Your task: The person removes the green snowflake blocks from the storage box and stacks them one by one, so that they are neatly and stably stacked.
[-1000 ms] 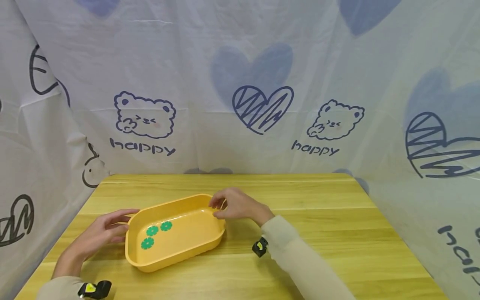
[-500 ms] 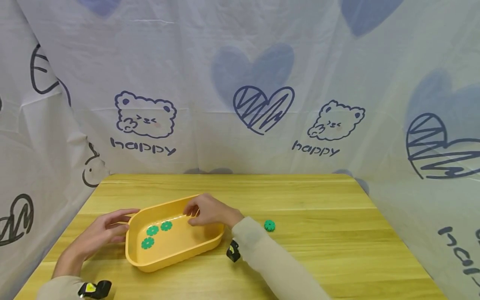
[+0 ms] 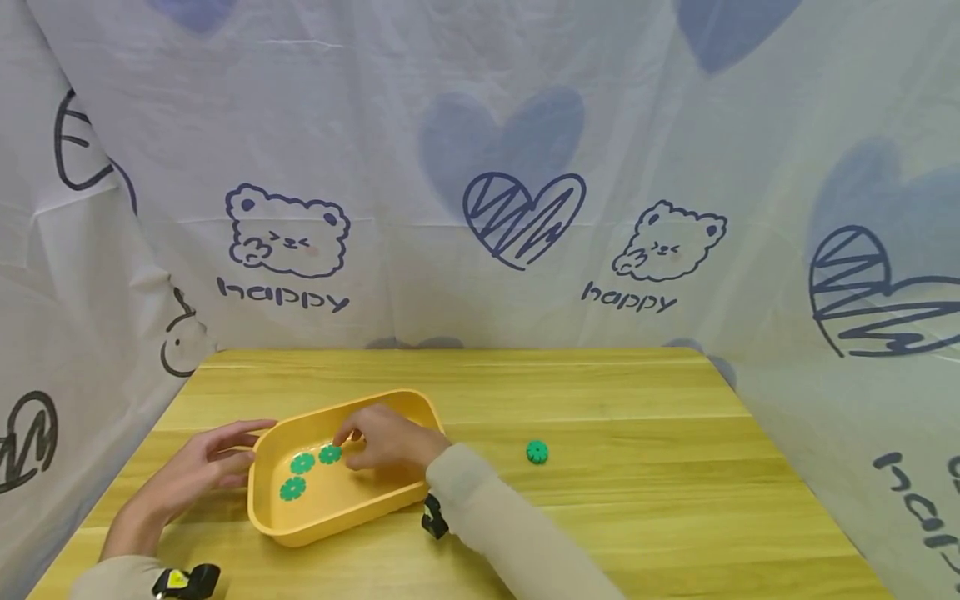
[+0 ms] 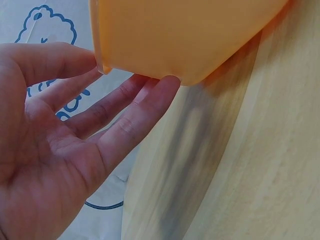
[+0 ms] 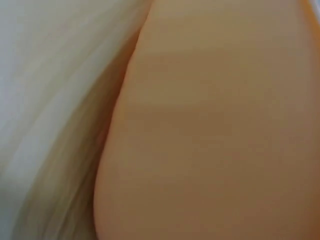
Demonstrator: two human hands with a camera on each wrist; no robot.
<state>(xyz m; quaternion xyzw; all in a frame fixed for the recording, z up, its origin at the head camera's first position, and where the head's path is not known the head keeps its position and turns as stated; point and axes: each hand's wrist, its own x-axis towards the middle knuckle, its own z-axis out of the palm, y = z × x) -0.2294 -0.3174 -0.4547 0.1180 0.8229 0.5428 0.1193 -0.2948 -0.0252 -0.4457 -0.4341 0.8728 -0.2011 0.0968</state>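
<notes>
A yellow plastic tray (image 3: 352, 515) sits at a slant on the table's left half. Inside, toward its left end, lie three green notched discs (image 3: 293, 488), flat on the bottom. My left hand (image 3: 198, 468) touches the tray's left end from outside. In the left wrist view, the fingers (image 4: 125, 125) reach nearly straight against the tray's end wall (image 4: 165, 40), with the thumb side at the rim. My right hand (image 3: 386, 437) reaches over the rim into the tray, thumb and forefinger parted beside the rightmost disc (image 3: 330, 453). The right wrist view shows only blurred tray wall (image 5: 200, 140).
Another green piece (image 3: 537, 452), looking thicker, rests on the wooden table (image 3: 645, 500) to the right of the tray. A printed white cloth (image 3: 405, 283) hangs behind the table and along both sides.
My right hand has moved left from the tray's right end to the discs inside. Its sleeve has uncovered the green piece on the table. Left hand and tray have stayed put.
</notes>
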